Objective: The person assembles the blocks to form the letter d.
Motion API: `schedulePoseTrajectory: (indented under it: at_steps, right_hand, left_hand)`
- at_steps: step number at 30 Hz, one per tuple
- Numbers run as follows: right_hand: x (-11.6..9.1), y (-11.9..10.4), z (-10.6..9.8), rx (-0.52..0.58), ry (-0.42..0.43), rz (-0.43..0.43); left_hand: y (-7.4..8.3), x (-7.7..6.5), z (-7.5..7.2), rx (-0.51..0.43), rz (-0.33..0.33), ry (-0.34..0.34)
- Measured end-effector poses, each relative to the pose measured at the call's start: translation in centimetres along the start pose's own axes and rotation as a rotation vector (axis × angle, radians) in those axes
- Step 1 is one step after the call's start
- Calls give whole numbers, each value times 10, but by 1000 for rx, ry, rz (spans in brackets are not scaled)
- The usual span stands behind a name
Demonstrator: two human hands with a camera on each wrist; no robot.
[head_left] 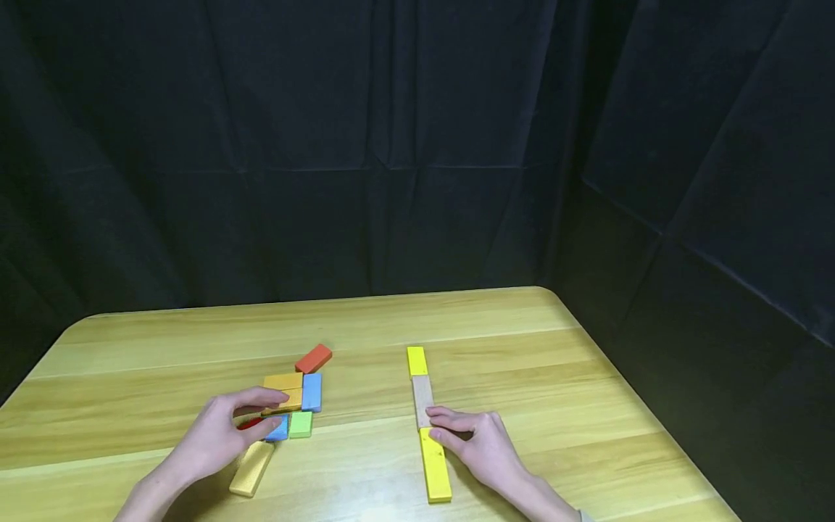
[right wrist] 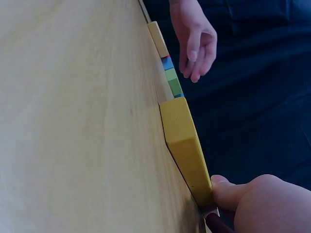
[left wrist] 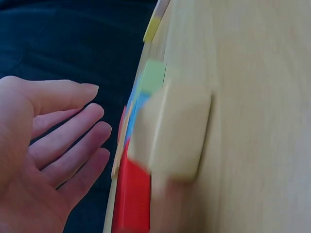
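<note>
Left hand [head_left: 225,428]: thumb and fingers apart, loosely bent, nothing between them; wrist view shows a gap to the blocks, so it's hovering, not gripping. Below its fingertips: a front orange block [head_left: 293,400] with a rear orange block [head_left: 283,380] flush behind it, lined up long side to long side. Just right of the fingertips, a tall blue block [head_left: 312,392] across their ends; a green block [head_left: 301,425] sits nearer, beside a small blue block [head_left: 277,433] under the thumb tip. Red block [left wrist: 131,201] partly hidden under the hand; tan block [head_left: 253,470] nearer than the thumb, angled; another red one [head_left: 314,358] beyond the fingers, also angled. Looks like loose stock, kept within reach. Right hand [head_left: 483,449]: fingertips against the plain wood block [head_left: 422,399], thumb on the far end of the long yellow block [head_left: 435,471], all from the right side, no wrap. Contact straddles the joint, probably to keep the ends butted and straight. Short yellow block [head_left: 416,360] ends the row, beyond those fingers.
</note>
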State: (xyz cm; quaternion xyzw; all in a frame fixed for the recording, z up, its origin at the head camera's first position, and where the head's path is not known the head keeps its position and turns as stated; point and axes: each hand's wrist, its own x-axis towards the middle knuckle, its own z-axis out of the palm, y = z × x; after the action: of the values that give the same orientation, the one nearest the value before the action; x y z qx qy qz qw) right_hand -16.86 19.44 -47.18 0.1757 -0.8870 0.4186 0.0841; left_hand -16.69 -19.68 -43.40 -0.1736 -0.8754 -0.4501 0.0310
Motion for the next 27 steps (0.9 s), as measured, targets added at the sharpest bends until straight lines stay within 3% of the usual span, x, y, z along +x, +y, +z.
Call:
schedulePoseTrajectory:
  at_steps: [4, 10, 18, 27]
  right_hand:
    - [0, 0, 0, -5, 4, -4]
    - [-1, 0, 0, -8, 4, -9]
    - [0, -3, -1, 6, -12, 28]
    - [0, -1, -1, -4, -2, -1]
  left_hand:
    - [-11, -1, -13, -19, -56, -31]
    - [-28, -3, -28, -141, -120, -128]
    - [-43, -7, -36, -245, -113, -231]
    - [-44, -7, -38, -246, -120, -255]
